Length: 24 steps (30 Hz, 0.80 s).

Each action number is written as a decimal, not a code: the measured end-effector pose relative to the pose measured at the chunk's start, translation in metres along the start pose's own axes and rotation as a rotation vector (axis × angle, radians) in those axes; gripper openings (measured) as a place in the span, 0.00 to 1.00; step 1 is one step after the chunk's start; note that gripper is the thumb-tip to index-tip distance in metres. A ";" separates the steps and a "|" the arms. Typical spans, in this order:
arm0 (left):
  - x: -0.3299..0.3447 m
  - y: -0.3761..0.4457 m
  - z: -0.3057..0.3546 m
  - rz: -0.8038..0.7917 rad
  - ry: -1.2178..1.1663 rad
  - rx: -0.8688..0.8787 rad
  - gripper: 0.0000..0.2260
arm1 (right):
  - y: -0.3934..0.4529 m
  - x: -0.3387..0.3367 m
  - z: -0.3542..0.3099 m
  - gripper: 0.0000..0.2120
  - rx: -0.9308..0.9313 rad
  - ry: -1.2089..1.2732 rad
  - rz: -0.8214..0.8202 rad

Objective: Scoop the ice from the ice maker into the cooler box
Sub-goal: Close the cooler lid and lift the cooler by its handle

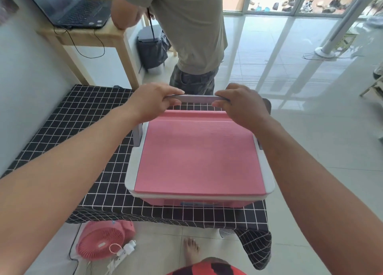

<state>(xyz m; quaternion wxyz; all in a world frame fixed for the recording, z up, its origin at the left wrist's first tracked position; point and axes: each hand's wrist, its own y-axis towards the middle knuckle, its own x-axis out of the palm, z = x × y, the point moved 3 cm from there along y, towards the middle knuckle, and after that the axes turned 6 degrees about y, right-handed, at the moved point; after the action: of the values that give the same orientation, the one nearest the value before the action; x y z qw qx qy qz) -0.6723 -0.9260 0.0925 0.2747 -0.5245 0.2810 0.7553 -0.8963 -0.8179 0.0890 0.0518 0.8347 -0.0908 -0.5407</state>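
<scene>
A pink cooler box with a white rim and a shut pink lid stands on the table with the black grid cloth. Its grey carrying handle is swung up over the far side. My left hand grips the handle's left end and my right hand grips its right end, fingers curled over the bar. No ice maker and no scoop show in this view.
Another person stands just beyond the table. A wooden desk with a laptop is at the back left, and a grey bin beside it. A pink fan lies on the floor near my foot.
</scene>
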 end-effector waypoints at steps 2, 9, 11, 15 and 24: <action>0.015 0.008 -0.002 0.023 0.030 -0.060 0.14 | 0.010 0.011 0.008 0.13 0.043 -0.032 -0.010; 0.055 0.027 -0.013 -0.024 0.053 -0.223 0.13 | 0.031 0.052 0.034 0.16 0.175 -0.014 -0.073; 0.060 0.029 -0.015 -0.053 0.029 -0.246 0.12 | 0.035 0.059 0.039 0.15 0.202 0.015 -0.122; 0.068 0.032 -0.021 -0.078 -0.036 -0.297 0.11 | 0.041 0.065 0.046 0.19 0.259 0.019 -0.217; 0.079 0.025 -0.022 -0.092 -0.078 -0.291 0.14 | 0.027 0.070 0.052 0.25 0.311 0.020 -0.183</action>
<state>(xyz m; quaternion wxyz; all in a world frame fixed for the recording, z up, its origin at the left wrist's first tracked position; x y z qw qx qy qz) -0.6995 -0.9489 0.0144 0.2409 -0.5413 0.1336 0.7944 -0.9184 -0.8586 0.0097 -0.1265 0.8429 -0.0964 -0.5141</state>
